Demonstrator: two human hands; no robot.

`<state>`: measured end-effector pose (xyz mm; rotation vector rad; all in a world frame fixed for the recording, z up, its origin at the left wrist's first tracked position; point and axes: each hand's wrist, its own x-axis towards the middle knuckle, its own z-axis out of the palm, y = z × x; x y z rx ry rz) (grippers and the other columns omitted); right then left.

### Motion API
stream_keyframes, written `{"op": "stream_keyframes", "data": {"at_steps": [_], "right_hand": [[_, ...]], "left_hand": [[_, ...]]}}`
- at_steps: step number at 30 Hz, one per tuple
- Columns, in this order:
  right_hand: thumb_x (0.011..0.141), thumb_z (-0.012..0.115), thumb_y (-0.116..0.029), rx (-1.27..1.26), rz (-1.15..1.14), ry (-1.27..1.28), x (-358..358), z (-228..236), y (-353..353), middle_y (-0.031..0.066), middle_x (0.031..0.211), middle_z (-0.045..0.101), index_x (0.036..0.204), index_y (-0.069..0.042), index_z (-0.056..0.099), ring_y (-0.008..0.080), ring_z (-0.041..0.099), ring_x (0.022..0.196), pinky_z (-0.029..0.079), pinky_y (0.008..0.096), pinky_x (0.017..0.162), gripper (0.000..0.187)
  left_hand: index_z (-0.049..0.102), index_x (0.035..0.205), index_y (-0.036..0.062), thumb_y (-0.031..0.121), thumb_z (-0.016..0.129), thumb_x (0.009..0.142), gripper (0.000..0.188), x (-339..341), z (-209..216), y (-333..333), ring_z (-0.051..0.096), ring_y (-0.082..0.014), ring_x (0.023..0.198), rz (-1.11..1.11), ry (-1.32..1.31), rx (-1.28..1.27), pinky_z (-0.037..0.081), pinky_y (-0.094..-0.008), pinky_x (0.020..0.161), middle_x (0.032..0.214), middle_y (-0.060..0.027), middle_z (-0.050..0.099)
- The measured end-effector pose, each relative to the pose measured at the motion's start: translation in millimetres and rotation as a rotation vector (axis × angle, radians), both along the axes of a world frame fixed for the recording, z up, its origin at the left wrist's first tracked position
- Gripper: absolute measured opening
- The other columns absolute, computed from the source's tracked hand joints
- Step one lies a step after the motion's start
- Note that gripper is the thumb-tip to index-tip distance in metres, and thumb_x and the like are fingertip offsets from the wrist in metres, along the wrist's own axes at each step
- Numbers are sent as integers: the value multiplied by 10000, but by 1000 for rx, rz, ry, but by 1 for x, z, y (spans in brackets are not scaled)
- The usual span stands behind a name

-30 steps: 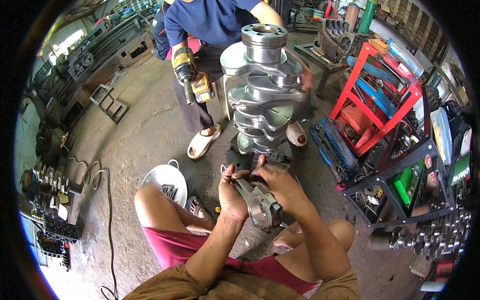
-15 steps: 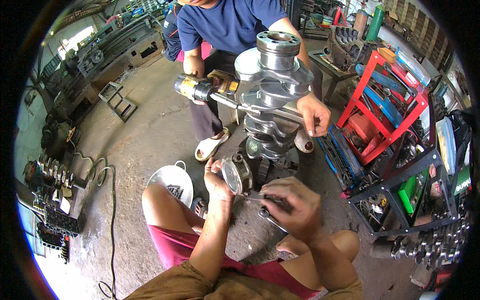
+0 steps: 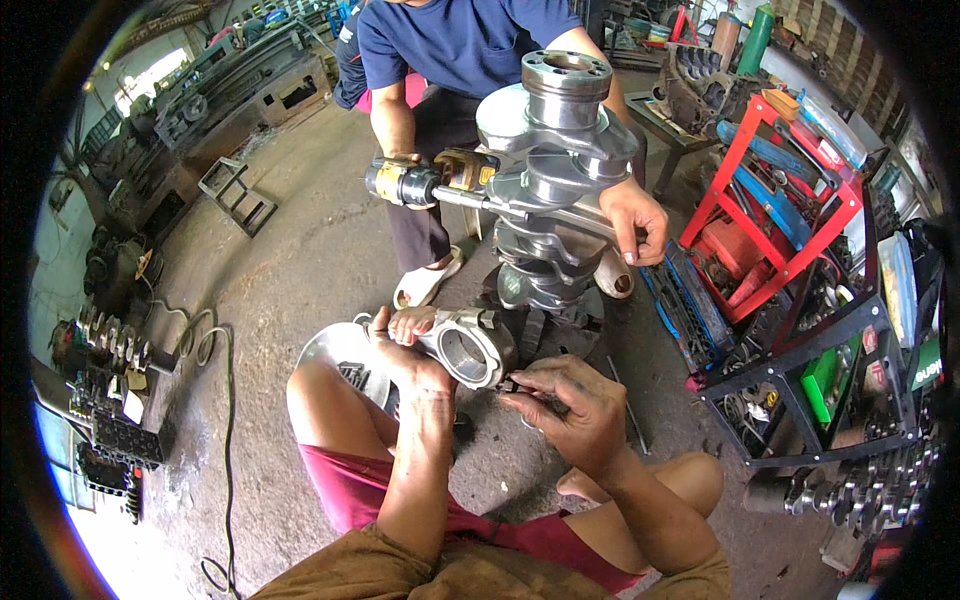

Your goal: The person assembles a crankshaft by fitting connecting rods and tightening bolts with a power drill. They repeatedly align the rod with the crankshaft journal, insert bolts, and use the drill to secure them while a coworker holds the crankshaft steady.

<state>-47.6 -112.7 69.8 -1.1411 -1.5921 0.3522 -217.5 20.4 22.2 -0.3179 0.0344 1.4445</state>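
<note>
A connecting rod (image 3: pixel 455 338) is gripped by the left hand (image 3: pixel 408 352), long axis running sideways; its big end is pinched by the right hand (image 3: pixel 572 410)

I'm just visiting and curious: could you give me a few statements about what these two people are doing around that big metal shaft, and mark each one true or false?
1. The left hand holds a connecting rod. True.
2. The crankshaft lies flat on the floor. False: it stands upright.
3. The co-worker holds a power tool against the crankshaft. True.
4. The right hand rests on the red rack. False: it works at the rod's big end.
</note>
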Motion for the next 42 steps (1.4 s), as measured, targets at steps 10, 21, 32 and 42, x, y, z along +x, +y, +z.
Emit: {"op": "stream_keyframes", "data": {"at_steps": [10,21,32,42], "right_hand": [[892,651,-328,-54,-21,-320,3,-5,6,159,761,592,796,-22,569,357,589,703,472,439,639,331],[821,656,-266,-106,-5,-277,10,-3,-1,149,766,597,844,-28,582,355,596,740,463,440,697,250],[825,616,-260,-298,90,-299,15,-2,-2,156,725,609,793,-32,600,360,600,711,468,472,694,230],[861,557,-219,-504,237,-48,17,-5,-3,188,769,605,826,-18,591,414,595,745,467,487,694,207]], "left_hand": [[367,580,176,208,550,872,346,11,3,-3,326,-64,437,-132,-160,64,338,-243,511,479,69,321],[391,589,180,227,572,868,336,12,6,-6,318,-61,431,-71,-85,163,340,-228,500,472,74,331],[417,584,177,251,565,864,325,13,16,-13,341,-73,435,-47,-43,151,356,-237,500,468,68,342],[396,595,162,181,596,843,319,11,28,-20,338,-79,442,12,80,200,354,-241,492,494,53,348]]}}
